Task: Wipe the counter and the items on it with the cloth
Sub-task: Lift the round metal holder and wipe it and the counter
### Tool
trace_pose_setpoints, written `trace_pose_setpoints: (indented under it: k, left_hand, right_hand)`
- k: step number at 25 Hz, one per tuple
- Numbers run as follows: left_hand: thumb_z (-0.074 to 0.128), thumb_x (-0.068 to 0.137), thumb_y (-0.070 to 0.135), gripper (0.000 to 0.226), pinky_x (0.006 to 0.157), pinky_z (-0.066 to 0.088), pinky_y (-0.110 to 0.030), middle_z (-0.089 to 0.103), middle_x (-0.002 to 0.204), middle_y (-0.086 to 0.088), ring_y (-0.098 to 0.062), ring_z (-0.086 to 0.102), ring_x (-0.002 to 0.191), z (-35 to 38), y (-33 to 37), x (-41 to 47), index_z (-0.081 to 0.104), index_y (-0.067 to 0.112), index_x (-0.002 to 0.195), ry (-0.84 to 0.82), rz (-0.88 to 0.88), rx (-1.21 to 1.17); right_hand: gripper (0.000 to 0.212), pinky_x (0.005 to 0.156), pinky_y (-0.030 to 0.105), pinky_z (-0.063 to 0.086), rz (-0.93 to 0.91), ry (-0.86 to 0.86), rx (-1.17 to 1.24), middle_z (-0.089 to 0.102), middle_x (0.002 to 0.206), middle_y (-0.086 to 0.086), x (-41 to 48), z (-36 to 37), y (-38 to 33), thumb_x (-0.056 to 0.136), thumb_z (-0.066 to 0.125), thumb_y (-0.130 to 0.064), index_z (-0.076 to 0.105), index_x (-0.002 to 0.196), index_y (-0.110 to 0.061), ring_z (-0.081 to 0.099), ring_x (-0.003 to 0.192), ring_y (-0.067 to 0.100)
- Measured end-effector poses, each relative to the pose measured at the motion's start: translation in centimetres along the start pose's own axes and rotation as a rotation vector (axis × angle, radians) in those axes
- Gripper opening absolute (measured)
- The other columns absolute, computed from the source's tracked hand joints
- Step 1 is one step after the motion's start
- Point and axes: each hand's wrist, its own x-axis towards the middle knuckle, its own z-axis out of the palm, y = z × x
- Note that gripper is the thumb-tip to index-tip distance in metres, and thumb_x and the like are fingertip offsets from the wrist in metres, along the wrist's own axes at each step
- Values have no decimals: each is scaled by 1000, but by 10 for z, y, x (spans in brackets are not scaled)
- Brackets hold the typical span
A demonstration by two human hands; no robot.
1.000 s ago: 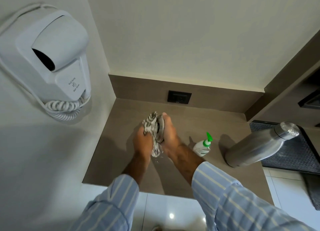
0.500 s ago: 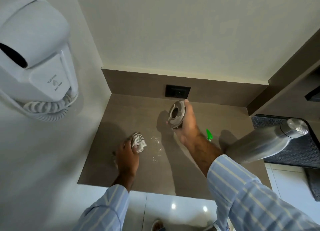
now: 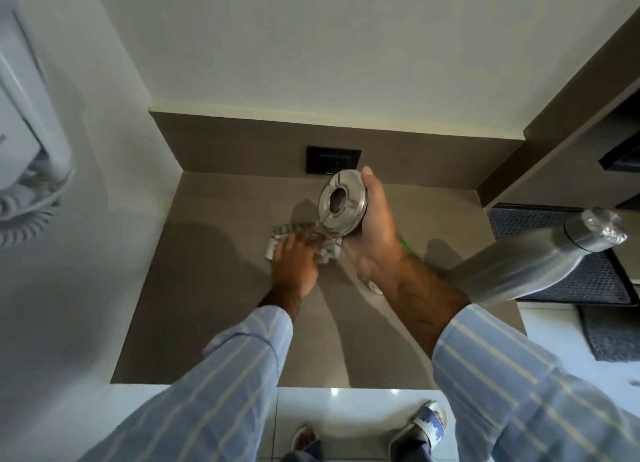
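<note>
My right hand [image 3: 375, 233] grips a round steel ashtray [image 3: 343, 203] and holds it tilted above the brown counter [image 3: 214, 323], near the back wall. My left hand [image 3: 294, 261] presses a grey patterned cloth [image 3: 282, 233] flat on the counter, just below and left of the ashtray. The cloth is blurred and partly hidden by my fingers. A green-capped spray bottle [image 3: 405, 245] stands behind my right wrist, almost wholly hidden.
A tall steel flask [image 3: 530, 264] stands on the counter's right side. A black wall socket [image 3: 332, 159] sits in the backsplash. A white wall hairdryer [image 3: 24, 143] with a coiled cord hangs at left. A dark mat [image 3: 571, 254] lies at right.
My left hand has slid the cloth rightward and farther back across the counter, under the ashtray. My right hand keeps the ashtray raised, now a little lower and closer to the cloth.
</note>
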Motion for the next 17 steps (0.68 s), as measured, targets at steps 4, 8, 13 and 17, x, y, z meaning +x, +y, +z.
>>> trace_pose_setpoints:
  k: [4,8,13,17]
  left_hand:
    - [55,90,21,44,117,24,-39,51,151,11,-20,43,143,4,11,-51,62,33,131,-40,247,-5]
    - [52,81,11,53,116,32,-39,55,147,13,-18,48,138,-9,-26,-95,66,35,126,-108,544,5]
    - [56,79,16,43,96,50,-44,66,131,0,-30,62,120,-26,-62,-172,73,29,117,32,152,-80]
    - [66,75,15,41,87,55,-40,69,119,-1,-26,66,106,-11,-45,-245,73,28,113,-41,389,-132]
  right_hand:
    - [60,107,49,46,32,37,13,68,123,15,-9,15,-10,97,43,-63,64,127,-15,61,114,29]
    - [66,100,47,50,56,21,33,66,125,15,-12,30,-8,96,45,-63,57,139,-15,62,112,29]
    - [57,90,45,54,119,20,18,72,112,10,-15,33,11,94,48,-65,68,121,-19,66,102,27]
    - [57,101,48,49,160,37,0,69,118,11,-18,36,22,94,46,-66,66,120,-19,64,109,27]
